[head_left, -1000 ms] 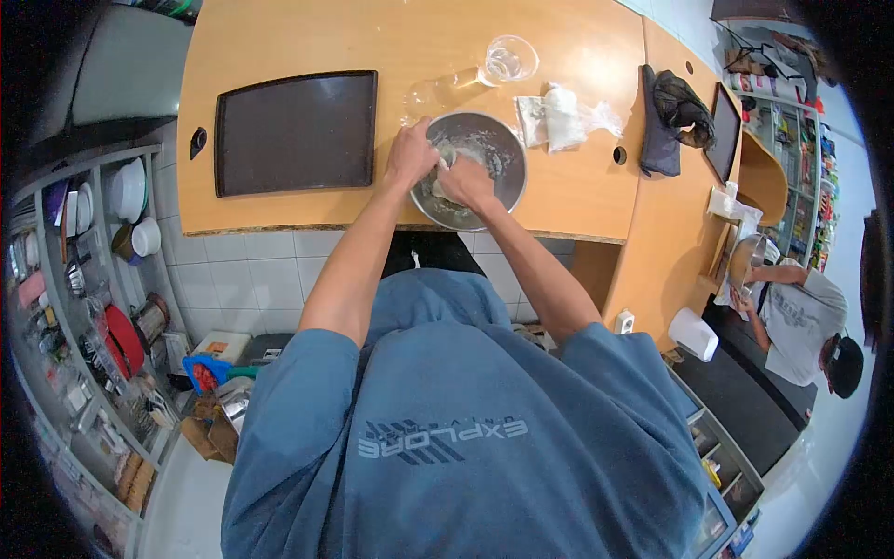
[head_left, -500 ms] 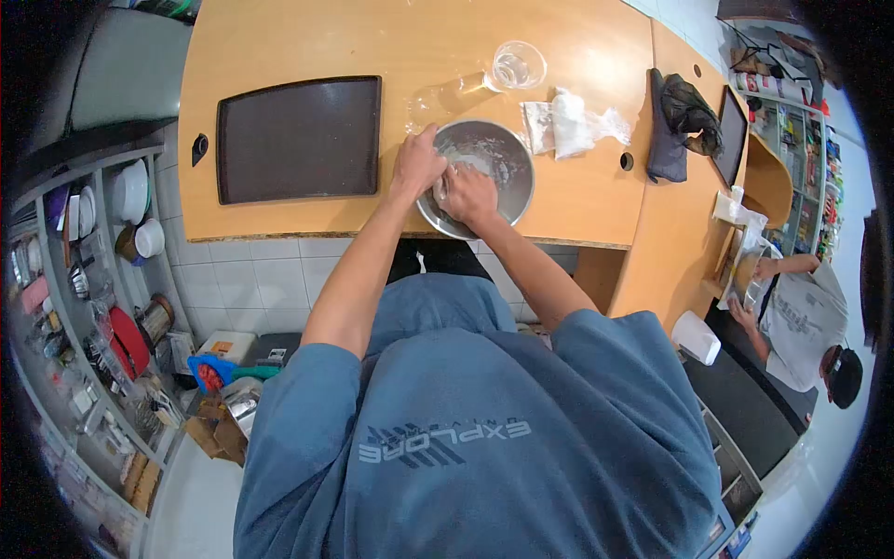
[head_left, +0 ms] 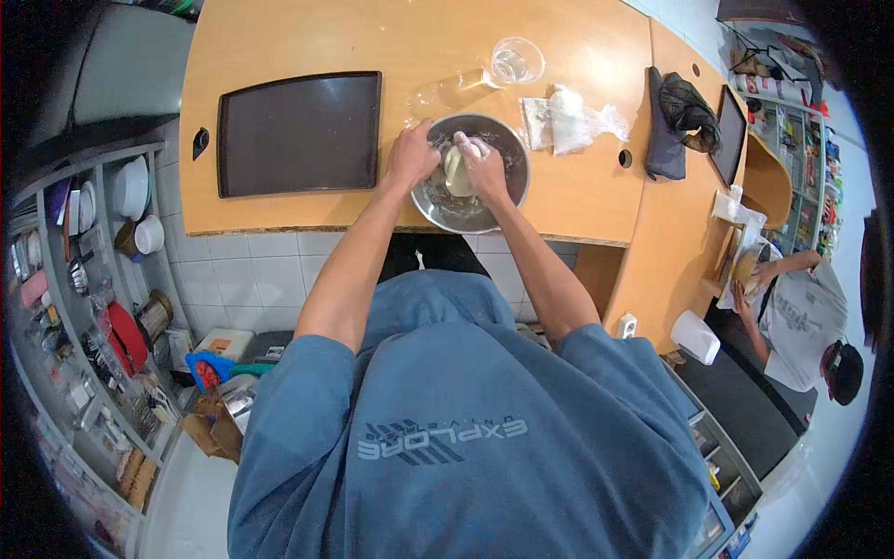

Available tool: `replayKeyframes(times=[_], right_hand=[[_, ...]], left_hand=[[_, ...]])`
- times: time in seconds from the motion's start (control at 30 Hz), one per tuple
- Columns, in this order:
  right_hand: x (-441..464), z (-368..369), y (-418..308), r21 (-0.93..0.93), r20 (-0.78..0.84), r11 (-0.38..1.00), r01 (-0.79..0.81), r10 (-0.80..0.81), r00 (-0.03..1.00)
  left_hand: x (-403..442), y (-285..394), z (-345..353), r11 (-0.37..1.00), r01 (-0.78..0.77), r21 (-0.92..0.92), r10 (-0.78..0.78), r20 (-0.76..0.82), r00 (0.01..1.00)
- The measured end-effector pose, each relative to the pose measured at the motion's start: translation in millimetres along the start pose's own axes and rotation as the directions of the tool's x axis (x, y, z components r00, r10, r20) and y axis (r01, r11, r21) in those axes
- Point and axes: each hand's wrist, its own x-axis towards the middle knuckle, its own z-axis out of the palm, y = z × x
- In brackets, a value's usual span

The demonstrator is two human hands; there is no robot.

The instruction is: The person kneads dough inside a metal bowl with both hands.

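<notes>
A metal bowl [head_left: 463, 220] stands at the near edge of the wooden table, its inner wall smeared with pale residue. My left hand [head_left: 413, 158] is closed on the bowl's left rim. Inside the bowl, my right hand [head_left: 484, 173] grips a lump of pale dough [head_left: 455, 174], with whitish residue on its fingers. The fingers partly hide the dough's right side. Just behind the bowl lies a clear plastic bottle [head_left: 463, 89], beside a clear round container [head_left: 516, 61].
Left of the bowl lies a dark baking tray [head_left: 298, 135]. White plastic bags [head_left: 573, 121] sit to its right, with dark oven mitts [head_left: 666, 126] farther over. Shelves with kitchenware [head_left: 88, 307] line the left. At far right another person [head_left: 805, 317] handles something round.
My right hand has risen slightly and turned, so the dough shows more clearly toward the bowl's middle. My left hand stays at the rim, and the bowl looks slightly shifted.
</notes>
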Motion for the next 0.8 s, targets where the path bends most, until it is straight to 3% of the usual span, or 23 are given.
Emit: replayKeyframes(times=[0.07, 0.1, 0.2, 0.33, 0.43, 0.53, 0.63, 0.73, 0.8], right_hand=[[-3.9, -4.4, 6.6, 0.089, 0.099, 0.996, -0.022, 0.013, 0.995], [-11.2, -7.9, -5.3, 0.084, 0.135, 0.990, -0.117, 0.105, 0.985], [-11.3, -21.4, -2.9, -0.059, 0.272, 0.998, -0.018, 0.033, 0.962], [2.2, -28.2, -11.1, -0.386, 0.428, 0.922, 0.022, 0.158, 0.890], [-21.9, -18.5, -30.6, -0.678, 0.310, 0.702, 0.218, 0.004, 0.951], [-45.1, -15.2, -44.8, -0.822, 0.285, 0.511, 0.253, -0.016, 0.958], [-43.2, -14.6, -42.8, -0.851, 0.388, 0.442, 0.282, 0.170, 0.906], [-41.1, -5.6, -31.2, -0.852, 0.380, 0.412, 0.324, 0.058, 0.923], [-45.9, 0.0, -33.4, -0.834, 0.299, 0.495, 0.245, 0.032, 0.954]], left_hand=[[1.3, -0.8, -1.3, 0.999, 0.007, 0.034, -0.008, 0.015, 1.000], [1.3, -0.6, -2.4, 0.999, 0.010, 0.051, -0.011, 0.022, 1.000], [-1.0, 1.0, -4.2, 0.998, 0.016, 0.057, -0.016, 0.001, 1.000], [-3.3, 1.4, -5.6, 0.998, 0.002, 0.062, -0.001, -0.014, 1.000], [-5.0, 1.5, -4.1, 0.999, -0.025, 0.045, 0.028, -0.074, 0.997], [-5.1, 0.1, -3.8, 0.999, -0.020, 0.043, 0.023, -0.063, 0.998], [-3.7, -1.5, -1.6, 0.998, -0.022, 0.053, 0.026, -0.076, 0.997], [-5.6, -2.1, -2.4, 0.997, -0.007, 0.075, 0.014, -0.086, 0.996], [-6.3, -1.3, -4.0, 0.997, -0.014, 0.071, 0.018, -0.057, 0.998]])
